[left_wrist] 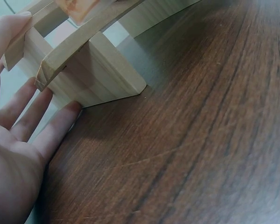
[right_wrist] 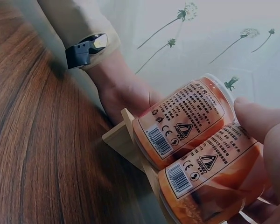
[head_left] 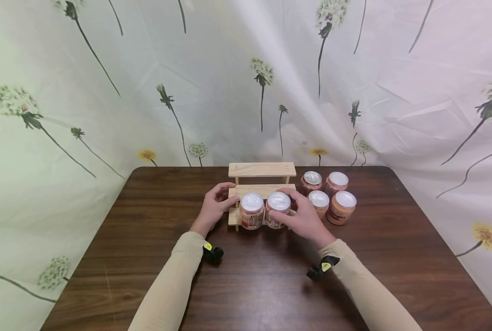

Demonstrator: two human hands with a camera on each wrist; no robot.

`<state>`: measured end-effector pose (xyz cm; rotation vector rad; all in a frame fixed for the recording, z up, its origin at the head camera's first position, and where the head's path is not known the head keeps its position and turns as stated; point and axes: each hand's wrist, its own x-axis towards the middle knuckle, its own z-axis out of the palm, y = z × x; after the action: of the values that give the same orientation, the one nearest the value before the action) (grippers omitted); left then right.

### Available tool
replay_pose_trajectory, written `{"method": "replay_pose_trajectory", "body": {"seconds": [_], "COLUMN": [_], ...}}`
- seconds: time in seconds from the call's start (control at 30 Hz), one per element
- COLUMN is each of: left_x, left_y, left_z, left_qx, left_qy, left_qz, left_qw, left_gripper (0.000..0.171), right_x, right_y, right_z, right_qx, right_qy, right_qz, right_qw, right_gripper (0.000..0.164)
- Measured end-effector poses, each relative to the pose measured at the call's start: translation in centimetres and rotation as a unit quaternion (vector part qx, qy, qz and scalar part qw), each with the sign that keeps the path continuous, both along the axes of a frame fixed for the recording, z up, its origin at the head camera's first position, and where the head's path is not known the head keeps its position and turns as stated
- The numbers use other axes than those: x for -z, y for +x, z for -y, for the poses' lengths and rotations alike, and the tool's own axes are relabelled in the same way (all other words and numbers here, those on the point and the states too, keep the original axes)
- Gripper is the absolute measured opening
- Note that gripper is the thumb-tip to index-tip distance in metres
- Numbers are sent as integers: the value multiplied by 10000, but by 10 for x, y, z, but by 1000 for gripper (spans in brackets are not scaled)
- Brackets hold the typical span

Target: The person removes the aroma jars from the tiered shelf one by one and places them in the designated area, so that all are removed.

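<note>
A small three-tier wooden stand stands on the table. Two plastic jars with silvery lids and orange printed labels sit side by side on its lowest step: a left jar and a right jar. My right hand grips the right jar, thumb across its front and fingers round the far side. At the stand's left end, my left hand holds the frame. Its thumb lies on a plank end, and its other fingertips touch the wooden side panel low down.
Several more lidded jars are grouped right of the stand, among them a front right jar and a back left jar. A dark wood-grain table carries everything. Behind it hangs a pale cloth printed with dandelions.
</note>
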<state>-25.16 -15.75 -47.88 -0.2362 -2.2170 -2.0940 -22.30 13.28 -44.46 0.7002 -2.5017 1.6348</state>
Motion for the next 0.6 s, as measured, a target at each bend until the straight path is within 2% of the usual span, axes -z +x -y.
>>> {"method": "replay_pose_trajectory", "body": {"seconds": [0.6], "left_x": [-2], "left_y": [2], "left_z": [0], "left_qx": [32], "left_qy": [-68], "left_qz": [35], "left_qw": [10000], "left_gripper": [42], "right_x": [11], "right_y": [3], "right_z": [0], "right_qx": [15], "right_qy": [-560], "right_qz": [-344], "right_qw": [9978], "right_gripper": [52]}}
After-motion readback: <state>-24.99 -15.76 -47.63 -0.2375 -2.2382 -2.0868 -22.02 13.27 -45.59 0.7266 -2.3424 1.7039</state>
